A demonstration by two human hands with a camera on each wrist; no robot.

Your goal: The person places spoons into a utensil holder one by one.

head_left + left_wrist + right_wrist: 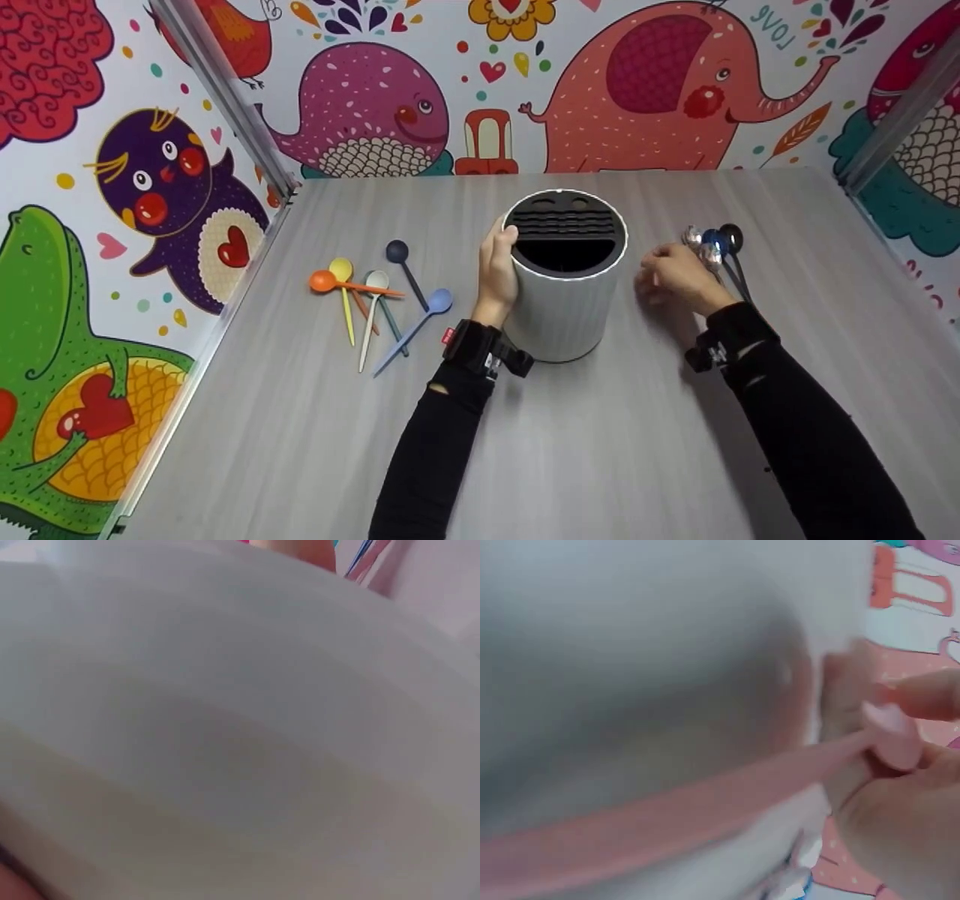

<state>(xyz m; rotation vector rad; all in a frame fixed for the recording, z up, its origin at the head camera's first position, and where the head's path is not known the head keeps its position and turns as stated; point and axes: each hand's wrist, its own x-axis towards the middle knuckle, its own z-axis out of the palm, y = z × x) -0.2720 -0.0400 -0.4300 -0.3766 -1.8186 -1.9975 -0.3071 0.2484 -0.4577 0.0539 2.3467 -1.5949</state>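
A white round holder (564, 300) with a black slotted top is standing near the middle of the grey table (600, 465), in the centre of the head view. The left hand (498, 271) is gripping the holder's left side, thumb curled over the rim and fingers wrapped around the wall. In the left wrist view the holder's pale wall (240, 735) is filling almost the whole frame, blurred.

The right hand (675, 279) is lying just right of the holder, its fingers bent and pinching a thin pink handle (705, 802), which the right wrist view shows running across the frame from the lower left to the fingertips (889, 727). Just beyond this hand, at the right of the head view, a bunch of metal spoons (712, 244) is lying on the table with shiny and dark bowls close together.

At the left of the head view, well apart from the holder, a fan of coloured plastic spoons (375, 307) is lying on the table, orange, yellow, white, dark blue and light blue.
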